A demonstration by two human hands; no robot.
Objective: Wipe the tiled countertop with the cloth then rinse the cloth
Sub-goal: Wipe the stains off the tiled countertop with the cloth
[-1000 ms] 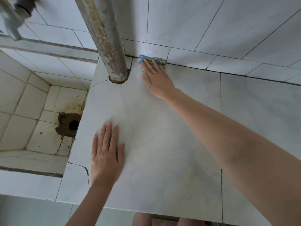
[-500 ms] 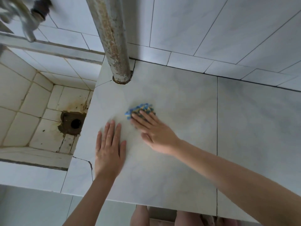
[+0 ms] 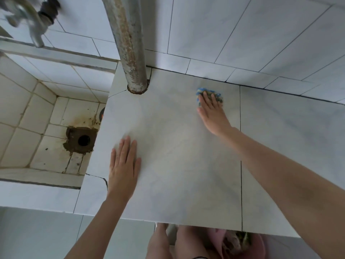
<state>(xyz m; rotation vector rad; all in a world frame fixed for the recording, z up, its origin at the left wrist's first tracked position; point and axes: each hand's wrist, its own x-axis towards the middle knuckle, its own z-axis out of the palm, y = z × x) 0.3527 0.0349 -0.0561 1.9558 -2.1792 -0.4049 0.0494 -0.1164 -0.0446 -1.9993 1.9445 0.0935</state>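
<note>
A small blue and yellow cloth (image 3: 217, 94) lies on the pale tiled countertop (image 3: 177, 146), near its back edge and right of the middle. My right hand (image 3: 213, 114) presses flat on the cloth with straight fingers, covering most of it. My left hand (image 3: 124, 165) rests flat on the countertop near its front left, fingers straight and together, holding nothing.
A rusty vertical pipe (image 3: 128, 43) rises from the countertop's back left corner. A sunken tiled sink (image 3: 37, 116) with a stained drain hole (image 3: 84, 140) lies to the left, with a metal tap (image 3: 33, 19) above it. A tiled wall (image 3: 242, 34) stands behind. A pink basin (image 3: 248, 243) shows below the front edge.
My right hand has slid the cloth from the middle of the countertop, close to my left hand, away to the back right. Before that it came forward from the back edge. My left hand stayed put.
</note>
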